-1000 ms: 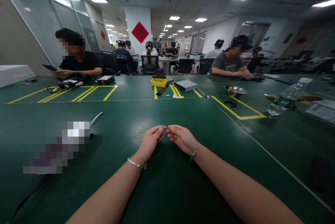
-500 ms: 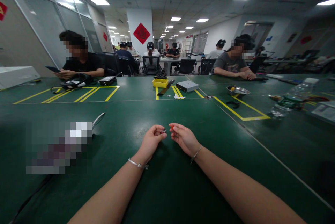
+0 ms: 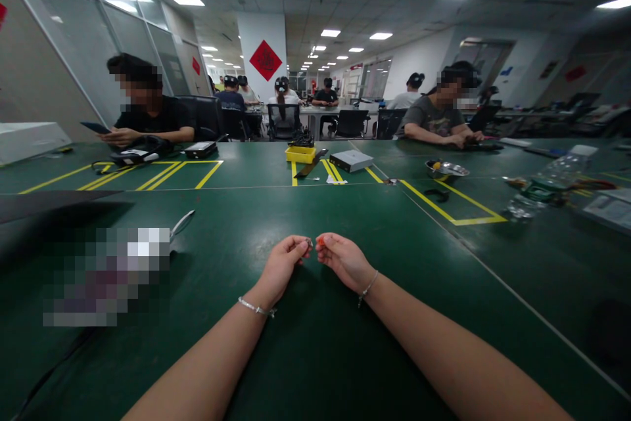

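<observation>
Left hand (image 3: 283, 262) and right hand (image 3: 347, 262), both bare, come close together at the centre of the head camera's view, above a green desk (image 3: 221, 355), with a narrow gap between their fingertips. The left thumb and fingers pinch a small shiny piece (image 3: 309, 243), too small to identify; the right thumb and fingers pinch a small orange piece (image 3: 321, 241), partly hidden by the fingers. Each wrist wears a thin silvery bracelet. To the left on the desk lies a pixelated object (image 3: 106, 280) with a pale loop at its far end. Farther back, beyond a seam, are a yellow tray (image 3: 300, 155) heaped with dark items, a flat grey box (image 3: 351, 160) and, farther right, a metal bowl (image 3: 452, 171) and a clear plastic bottle (image 3: 555, 175). Across the desk, one person in black holds a dark flat device (image 3: 95, 127); another, wearing grey, sits at the right.
</observation>
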{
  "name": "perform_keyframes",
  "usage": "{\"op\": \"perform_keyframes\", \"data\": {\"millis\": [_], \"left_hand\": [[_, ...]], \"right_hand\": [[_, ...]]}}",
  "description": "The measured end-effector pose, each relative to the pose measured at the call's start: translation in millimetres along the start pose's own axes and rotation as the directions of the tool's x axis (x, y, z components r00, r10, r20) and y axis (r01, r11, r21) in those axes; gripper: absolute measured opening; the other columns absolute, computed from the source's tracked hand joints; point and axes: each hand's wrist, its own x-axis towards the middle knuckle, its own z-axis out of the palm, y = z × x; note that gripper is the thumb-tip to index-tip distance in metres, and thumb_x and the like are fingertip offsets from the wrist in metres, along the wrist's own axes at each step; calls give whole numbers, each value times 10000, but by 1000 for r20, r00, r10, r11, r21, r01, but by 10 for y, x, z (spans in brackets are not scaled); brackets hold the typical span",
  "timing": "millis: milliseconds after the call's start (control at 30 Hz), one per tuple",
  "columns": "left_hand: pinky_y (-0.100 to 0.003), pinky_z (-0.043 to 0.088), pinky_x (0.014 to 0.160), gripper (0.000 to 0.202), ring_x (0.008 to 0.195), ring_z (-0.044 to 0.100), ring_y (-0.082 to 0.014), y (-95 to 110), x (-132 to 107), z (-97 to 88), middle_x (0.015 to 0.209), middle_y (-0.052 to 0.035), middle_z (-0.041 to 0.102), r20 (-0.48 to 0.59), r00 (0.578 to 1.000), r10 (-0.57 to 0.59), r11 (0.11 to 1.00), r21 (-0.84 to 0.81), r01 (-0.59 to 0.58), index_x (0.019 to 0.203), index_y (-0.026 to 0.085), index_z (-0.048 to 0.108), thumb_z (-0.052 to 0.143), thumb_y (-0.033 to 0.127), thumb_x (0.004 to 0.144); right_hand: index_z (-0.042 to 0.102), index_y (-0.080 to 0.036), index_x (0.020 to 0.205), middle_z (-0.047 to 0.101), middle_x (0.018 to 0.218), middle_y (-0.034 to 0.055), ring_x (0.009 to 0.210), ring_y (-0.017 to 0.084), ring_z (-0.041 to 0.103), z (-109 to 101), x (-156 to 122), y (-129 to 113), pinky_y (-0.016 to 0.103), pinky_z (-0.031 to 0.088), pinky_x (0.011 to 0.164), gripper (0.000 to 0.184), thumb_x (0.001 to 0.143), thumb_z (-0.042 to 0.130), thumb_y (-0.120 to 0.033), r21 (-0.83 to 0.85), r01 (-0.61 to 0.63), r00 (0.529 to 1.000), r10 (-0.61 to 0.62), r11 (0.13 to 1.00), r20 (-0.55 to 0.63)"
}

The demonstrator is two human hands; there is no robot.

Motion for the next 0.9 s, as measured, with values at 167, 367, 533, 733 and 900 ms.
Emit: {"op": "perform_keyframes", "data": {"millis": [167, 367, 533, 733, 900], "left_hand": [[-194, 365, 598, 240, 636, 494, -74, -9, 11, -1, 739, 9, 567, 4, 1000, 19, 1000, -20, -19, 858, 162, 543, 607, 212, 632], [-181, 347, 564, 216, 575, 468, -61, -14, 9, 11, 630, 44, 532, -12, 1000, 28, 1000, 12, -28, 782, 154, 545, 633, 168, 585], [-196, 359, 577, 160, 623, 489, -82, 14, -8, 31, 679, 17, 554, -24, 999, 41, 997, 67, -40, 759, 152, 548, 565, 289, 677], [-212, 351, 506, 324, 489, 451, -81, -43, 4, 22, 540, 20, 508, -24, 1000, 12, 999, 30, -11, 688, 143, 527, 408, 435, 760], [-213, 352, 511, 311, 501, 463, -84, -30, -11, 16, 557, 12, 522, -7, 1000, 9, 1000, 23, -9, 690, 143, 518, 407, 423, 765]], "right_hand": [[558, -160, 750, 585, 741, 7, 592, 66, 498, -22, 24, 6, 249, 385, 638, 185, 611, 645, -245, 1, 2, 1000, -2, 1000, 0], [559, -153, 713, 527, 604, -20, 524, 57, 451, -9, 32, 12, 230, 369, 566, 160, 639, 621, -281, -7, 7, 1000, -7, 1000, -27], [554, -149, 692, 480, 551, -32, 503, 56, 428, 4, 29, 24, 225, 355, 539, 186, 667, 587, -331, -18, 11, 999, -11, 1000, -31], [554, -160, 746, 545, 667, -14, 550, 55, 464, -7, 23, 21, 231, 370, 594, 168, 625, 632, -246, -30, 11, 1000, -12, 999, -9], [563, -159, 735, 558, 720, -13, 599, 60, 488, -13, 21, 29, 226, 376, 623, 192, 570, 662, -166, -45, 10, 1000, -10, 999, 1]]}}
